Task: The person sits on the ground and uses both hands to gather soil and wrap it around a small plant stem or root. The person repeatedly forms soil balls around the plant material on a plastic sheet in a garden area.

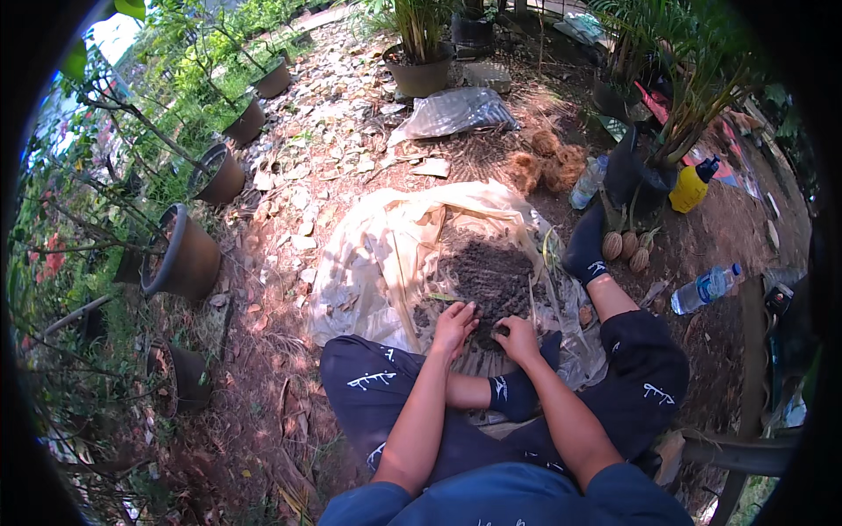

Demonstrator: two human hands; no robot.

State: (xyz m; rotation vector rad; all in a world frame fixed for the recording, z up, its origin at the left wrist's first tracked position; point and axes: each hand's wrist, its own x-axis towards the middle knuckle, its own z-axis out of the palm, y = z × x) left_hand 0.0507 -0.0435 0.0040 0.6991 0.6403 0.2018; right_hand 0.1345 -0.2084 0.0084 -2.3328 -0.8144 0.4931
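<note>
A heap of dark, crumbly soil [493, 269] lies on a spread translucent plastic sheet [368, 263] in front of my crossed legs. My left hand [455, 329] is at the near left edge of the soil, fingers bent, the tips dirty; whether it holds a bit of soil cannot be made out. To its right, my right hand [516, 338] touches the near edge of the heap, with its thumb and fingers curled; what lies between them is hidden. A thin green leaf strip [442, 296] rests on the sheet just above my left hand.
Potted plants line the left, one in a large brown pot [187, 256]. At right are a water bottle [706, 289], a yellow bottle [689, 187], several striped round fruits or nuts [629, 244] and a black planter [638, 167]. Coconut fibre clumps [562, 167] and a plastic bag [457, 112] lie beyond.
</note>
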